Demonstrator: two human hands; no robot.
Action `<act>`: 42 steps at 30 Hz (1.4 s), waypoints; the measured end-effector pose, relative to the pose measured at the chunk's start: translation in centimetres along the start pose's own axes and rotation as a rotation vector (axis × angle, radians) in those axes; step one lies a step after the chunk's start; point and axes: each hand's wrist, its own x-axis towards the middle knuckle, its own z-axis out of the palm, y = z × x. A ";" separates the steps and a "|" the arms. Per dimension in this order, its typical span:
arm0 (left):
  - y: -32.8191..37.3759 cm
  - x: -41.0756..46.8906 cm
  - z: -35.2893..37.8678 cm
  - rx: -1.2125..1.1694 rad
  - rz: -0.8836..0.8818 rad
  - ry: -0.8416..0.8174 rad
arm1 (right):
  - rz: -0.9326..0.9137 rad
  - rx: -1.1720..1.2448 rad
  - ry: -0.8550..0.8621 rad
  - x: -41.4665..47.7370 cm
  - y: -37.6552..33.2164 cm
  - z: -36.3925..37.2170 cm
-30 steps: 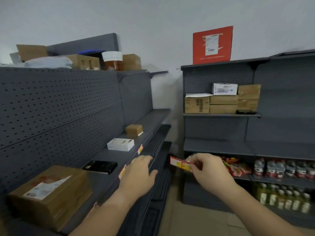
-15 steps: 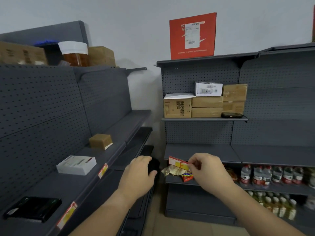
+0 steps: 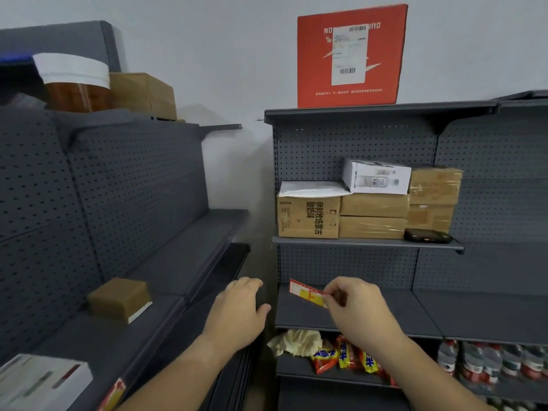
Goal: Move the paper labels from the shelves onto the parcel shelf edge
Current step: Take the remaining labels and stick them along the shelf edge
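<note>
Your left hand (image 3: 240, 312) hangs loosely curled, holding nothing. Your right hand (image 3: 355, 310) pinches the paper label (image 3: 305, 293) by its right end, long axis nearly level. The parcel shelf edge (image 3: 367, 242) lies above and beyond, nearer your right.

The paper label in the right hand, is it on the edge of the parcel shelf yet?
No, the right hand pinches the paper label well below the parcel shelf edge, not touching it.

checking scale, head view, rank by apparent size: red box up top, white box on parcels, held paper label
1. red box
2. white box
3. paper label, smallest though nearest the camera
</note>
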 end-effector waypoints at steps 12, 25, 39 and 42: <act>-4.5 14.3 6.2 0.084 -0.094 0.029 | -0.101 0.071 -0.095 17.9 6.1 6.4; -13.8 11.2 5.6 0.230 -0.732 0.159 | -0.571 0.294 -0.517 31.1 -2.0 22.3; -19.7 4.4 6.4 0.325 -0.962 0.185 | -0.826 0.417 -0.761 28.7 -9.0 32.8; -20.0 4.8 7.3 0.327 -0.987 0.181 | -0.863 0.415 -0.786 29.6 -9.3 34.3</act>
